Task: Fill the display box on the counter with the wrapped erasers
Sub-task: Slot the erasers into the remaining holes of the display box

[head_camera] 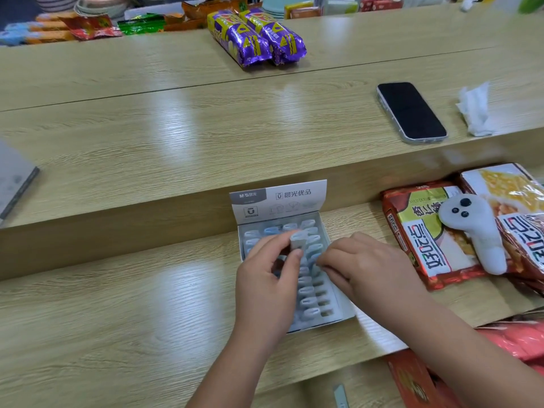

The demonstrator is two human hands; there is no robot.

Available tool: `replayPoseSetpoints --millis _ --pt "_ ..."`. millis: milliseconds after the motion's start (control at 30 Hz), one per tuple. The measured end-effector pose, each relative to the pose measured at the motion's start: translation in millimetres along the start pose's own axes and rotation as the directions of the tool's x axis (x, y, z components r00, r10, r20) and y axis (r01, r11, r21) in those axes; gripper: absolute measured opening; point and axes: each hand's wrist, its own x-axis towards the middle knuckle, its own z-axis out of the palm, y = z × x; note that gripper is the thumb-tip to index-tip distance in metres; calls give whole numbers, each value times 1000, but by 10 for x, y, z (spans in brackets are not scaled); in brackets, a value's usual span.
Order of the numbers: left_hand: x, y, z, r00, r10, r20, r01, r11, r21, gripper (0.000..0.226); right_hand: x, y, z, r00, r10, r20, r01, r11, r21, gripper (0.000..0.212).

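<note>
A white display box [343,315] with an upright printed lid stands on the lower wooden counter, near the middle. Rows of pale blue and grey wrapped erasers [309,301] fill most of it. My left hand [265,287] hovers over the box's left half and pinches one wrapped eraser [298,240] upright between thumb and fingers. My right hand [365,269] rests over the box's right edge, its fingertips touching the erasers in the right-hand rows. Both hands hide part of the box's contents.
Red and yellow snack bags [441,245] with a white plush toy [477,231] on top lie right of the box. A black phone [410,111] and crumpled tissue [475,110] sit on the upper counter, purple snack packs [254,36] farther back. A grey flat object [14,181] lies at the left edge.
</note>
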Motion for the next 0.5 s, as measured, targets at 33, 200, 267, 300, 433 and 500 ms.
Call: replayPoseSetpoints --millis 33,200,267,300,433,500 --pt "-2 3 2 1000 8 4 -8 1000 -6 28 9 -15 2 1000 16 0 -16 1000 -1 10" --pt "-17 -3 -3 998 -19 68 23 998 -59 27 11 4 -27 990 136 41 -141 980 142 12" --pt "-21 9 -8 996 -19 84 25 997 -73 26 15 40 -60 976 218 13 -209 914 346 21" --pt "-24 17 -9 996 -18 87 25 997 -77 24 23 48 -73 972 236 10 -215 867 450 24" --pt "-39 19 -5 993 -11 116 20 997 -75 20 68 20 -97 985 171 -6 -137 808 573 25" --pt "-42 13 -4 993 -15 116 24 997 -74 18 97 6 -98 985 169 -21 -127 811 571 20"
